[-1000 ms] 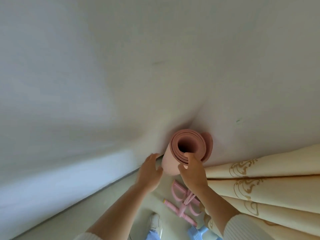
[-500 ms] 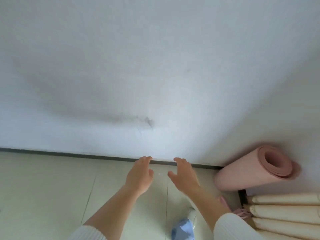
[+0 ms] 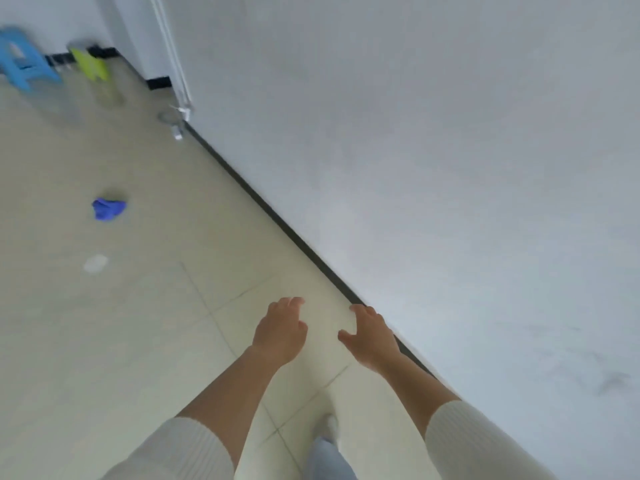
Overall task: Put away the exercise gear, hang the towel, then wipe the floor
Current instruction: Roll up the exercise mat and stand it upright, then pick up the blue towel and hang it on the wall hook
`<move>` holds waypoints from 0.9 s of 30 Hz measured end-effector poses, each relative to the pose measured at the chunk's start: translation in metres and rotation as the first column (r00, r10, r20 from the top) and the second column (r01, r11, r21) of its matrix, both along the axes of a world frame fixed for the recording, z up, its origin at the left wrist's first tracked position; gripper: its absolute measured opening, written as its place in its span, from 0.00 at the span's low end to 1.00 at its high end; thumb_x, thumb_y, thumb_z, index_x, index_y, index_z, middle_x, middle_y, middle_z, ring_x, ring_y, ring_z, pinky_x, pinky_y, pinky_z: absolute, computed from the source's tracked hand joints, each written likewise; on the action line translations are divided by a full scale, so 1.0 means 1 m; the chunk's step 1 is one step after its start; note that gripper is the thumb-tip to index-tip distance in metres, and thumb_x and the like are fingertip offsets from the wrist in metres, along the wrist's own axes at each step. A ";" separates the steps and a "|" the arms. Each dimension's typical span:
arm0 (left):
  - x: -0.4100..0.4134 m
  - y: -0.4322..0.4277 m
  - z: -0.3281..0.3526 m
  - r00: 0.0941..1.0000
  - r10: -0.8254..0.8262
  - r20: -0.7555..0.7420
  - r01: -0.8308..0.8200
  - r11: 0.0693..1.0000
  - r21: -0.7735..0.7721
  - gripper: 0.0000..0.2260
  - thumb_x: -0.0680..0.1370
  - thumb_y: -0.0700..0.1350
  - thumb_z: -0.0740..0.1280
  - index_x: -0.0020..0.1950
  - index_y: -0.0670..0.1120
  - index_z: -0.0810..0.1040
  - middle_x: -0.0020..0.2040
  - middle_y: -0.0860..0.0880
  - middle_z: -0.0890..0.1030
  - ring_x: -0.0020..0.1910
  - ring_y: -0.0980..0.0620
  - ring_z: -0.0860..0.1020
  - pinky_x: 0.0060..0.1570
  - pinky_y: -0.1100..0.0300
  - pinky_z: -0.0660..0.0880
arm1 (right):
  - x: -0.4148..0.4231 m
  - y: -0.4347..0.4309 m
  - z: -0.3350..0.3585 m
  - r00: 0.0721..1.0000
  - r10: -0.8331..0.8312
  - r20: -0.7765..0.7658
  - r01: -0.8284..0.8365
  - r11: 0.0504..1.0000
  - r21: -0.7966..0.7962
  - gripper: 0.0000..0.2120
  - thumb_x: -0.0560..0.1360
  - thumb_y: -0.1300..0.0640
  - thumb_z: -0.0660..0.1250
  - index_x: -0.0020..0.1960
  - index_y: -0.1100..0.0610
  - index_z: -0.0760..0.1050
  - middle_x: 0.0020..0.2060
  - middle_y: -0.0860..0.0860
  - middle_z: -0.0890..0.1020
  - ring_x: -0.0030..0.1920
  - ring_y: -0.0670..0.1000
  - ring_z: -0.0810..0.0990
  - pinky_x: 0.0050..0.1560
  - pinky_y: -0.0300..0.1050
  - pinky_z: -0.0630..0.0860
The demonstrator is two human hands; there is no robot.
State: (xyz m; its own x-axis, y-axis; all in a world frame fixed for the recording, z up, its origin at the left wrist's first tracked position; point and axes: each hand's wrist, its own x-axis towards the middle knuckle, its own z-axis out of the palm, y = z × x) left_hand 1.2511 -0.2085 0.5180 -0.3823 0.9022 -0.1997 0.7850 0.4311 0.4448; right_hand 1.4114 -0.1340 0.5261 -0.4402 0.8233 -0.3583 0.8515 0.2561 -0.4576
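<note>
A crumpled blue cloth [image 3: 108,208] lies on the pale tiled floor [image 3: 121,323] at the left, well ahead of me. Below it sits a small white round spot [image 3: 95,264] on the tiles. My left hand [image 3: 281,332] and my right hand [image 3: 372,336] hover side by side above the floor near the wall's dark baseboard [image 3: 294,233], both empty with fingers apart. The pink rolled mat and the pink pull-rope exerciser are out of view.
A white wall [image 3: 433,168] fills the right side. Far at the top left stand a blue plastic stool [image 3: 24,60] and a yellow-green stool [image 3: 90,63]. A white pipe [image 3: 173,60] runs down the wall corner. My shoe [image 3: 327,427] shows at the bottom.
One second ago both hands held the pink rolled mat upright against the wall; they have let it go. The view has swung left, so mat and curtain are gone from sight.
</note>
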 end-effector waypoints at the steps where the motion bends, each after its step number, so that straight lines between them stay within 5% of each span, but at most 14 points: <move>1: -0.026 -0.001 0.002 0.999 0.044 -0.005 -0.044 0.999 0.012 0.22 0.79 0.43 0.57 0.73 0.48 0.64 0.71 0.49 0.68 0.69 0.49 0.65 0.64 0.55 0.67 | -0.030 0.007 0.002 0.999 0.054 0.002 -0.054 0.999 0.008 0.30 0.75 0.47 0.63 0.74 0.53 0.60 0.70 0.49 0.67 0.69 0.53 0.66 0.65 0.53 0.69; 18: -0.461 0.044 -0.002 0.856 0.517 -0.021 -0.517 0.855 -0.039 0.22 0.79 0.44 0.58 0.73 0.48 0.63 0.71 0.49 0.67 0.70 0.48 0.63 0.62 0.53 0.70 | -0.533 0.111 0.002 0.811 0.581 0.066 -0.583 0.812 0.019 0.29 0.76 0.49 0.62 0.74 0.54 0.59 0.69 0.51 0.68 0.67 0.54 0.66 0.64 0.53 0.68; 27: -0.706 0.033 -0.012 0.764 0.642 -0.061 -0.645 0.761 -0.075 0.22 0.79 0.45 0.58 0.73 0.49 0.63 0.71 0.49 0.66 0.69 0.48 0.64 0.61 0.53 0.70 | -0.797 0.126 -0.013 0.710 0.701 0.069 -0.704 0.709 0.031 0.29 0.77 0.47 0.60 0.74 0.54 0.58 0.68 0.52 0.68 0.67 0.55 0.66 0.63 0.54 0.68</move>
State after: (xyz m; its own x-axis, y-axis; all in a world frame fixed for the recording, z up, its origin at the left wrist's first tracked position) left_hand 0.5450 -0.1750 0.5062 -0.8736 0.4218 -0.2428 0.3215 0.8746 0.3628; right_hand 0.6143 -0.0082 0.5131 -0.8824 0.3005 -0.3619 0.4361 0.8110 -0.3899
